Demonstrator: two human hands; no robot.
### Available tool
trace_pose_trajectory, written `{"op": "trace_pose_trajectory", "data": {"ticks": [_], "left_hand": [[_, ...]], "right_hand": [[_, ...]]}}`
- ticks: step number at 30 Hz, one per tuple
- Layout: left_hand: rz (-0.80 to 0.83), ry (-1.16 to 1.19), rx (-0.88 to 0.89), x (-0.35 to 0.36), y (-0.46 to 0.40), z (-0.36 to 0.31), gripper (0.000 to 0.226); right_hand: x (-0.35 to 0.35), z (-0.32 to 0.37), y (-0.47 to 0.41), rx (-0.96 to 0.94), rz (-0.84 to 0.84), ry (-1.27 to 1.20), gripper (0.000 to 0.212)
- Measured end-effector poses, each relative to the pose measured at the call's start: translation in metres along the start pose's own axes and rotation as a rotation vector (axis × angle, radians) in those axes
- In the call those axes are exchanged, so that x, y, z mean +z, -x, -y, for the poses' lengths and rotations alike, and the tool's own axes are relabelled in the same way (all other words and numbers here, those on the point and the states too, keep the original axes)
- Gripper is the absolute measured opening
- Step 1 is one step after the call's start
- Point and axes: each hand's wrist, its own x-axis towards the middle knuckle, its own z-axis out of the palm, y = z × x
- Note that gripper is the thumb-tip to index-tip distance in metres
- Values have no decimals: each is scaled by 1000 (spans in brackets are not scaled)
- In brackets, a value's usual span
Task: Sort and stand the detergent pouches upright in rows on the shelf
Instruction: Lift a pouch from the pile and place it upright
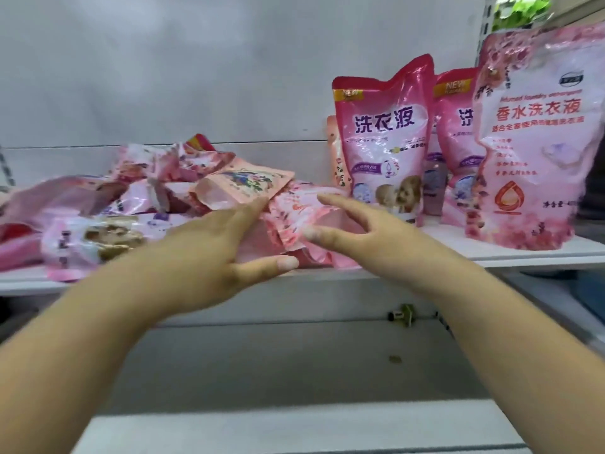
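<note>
A heap of pink detergent pouches (137, 198) lies flat on the left and middle of the white shelf (510, 253). My left hand (216, 247) rests spread on a flat pink pouch (294, 224) at the heap's right end, thumb under its near edge. My right hand (363, 231) hovers open just right of that pouch, fingers apart, holding nothing. To the right, a dark pink pouch (383, 136) stands upright, a second like it (458, 139) stands behind, and a larger pale pink pouch (533, 142) stands at the far right front.
A peach-coloured pouch (245, 185) lies tilted on top of the heap. The shelf's white back wall (196, 67) rises behind. A lower white shelf (294, 427) runs below my forearms. A slotted upright post (487, 14) stands at the top right.
</note>
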Motion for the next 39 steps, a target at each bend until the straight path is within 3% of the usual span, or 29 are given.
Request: {"op": "trace_pose_trajectory", "data": {"ticks": [2, 5, 6, 8, 10, 12, 15, 18, 20, 23, 26, 30, 33, 36, 39], "left_hand": [[-95, 45, 55, 17, 10, 8, 121], [-174, 156, 30, 25, 7, 11, 123], [-182, 188, 12, 27, 8, 10, 123], [-262, 248, -10, 33, 9, 7, 113], [-305, 305, -35, 41, 19, -1, 94], [-319, 294, -41, 54, 32, -8, 89], [-361, 476, -60, 79, 35, -22, 102], [-329, 1125, -153, 74, 35, -46, 108], [-176, 1454, -147, 66, 46, -59, 91], [-26, 1720, -156, 60, 60, -68, 54], [83, 1726, -173, 65, 57, -73, 50], [18, 1709, -218, 79, 58, -86, 44], [-7, 1696, -213, 87, 64, -90, 36], [-13, 1655, -136, 92, 69, -94, 32], [-4, 1646, -58, 98, 70, -98, 30]], "right_hand": [[0, 2, 1, -64, -49, -31, 38], [-2, -4, 3, -108, -108, -211, 13], [-3, -5, 5, -126, -117, -265, 11], [-3, -10, 12, -188, -129, -309, 25], [0, -12, 23, -224, -140, -314, 17], [4, -15, 32, -232, -159, -363, 10], [12, -20, 45, -269, -194, -373, 26], [21, -25, 56, -331, -243, -232, 44], [27, -30, 67, -356, -277, -151, 56], [34, -39, 84, -397, -308, -57, 65], [39, -49, 102, -447, -327, 60, 71], [38, -53, 130, -367, -270, -36, 59], [38, -60, 144, -300, -254, -108, 81], [35, -62, 149, -106, -269, -461, 108], [33, -61, 159, -53, -334, -735, 114]]}}
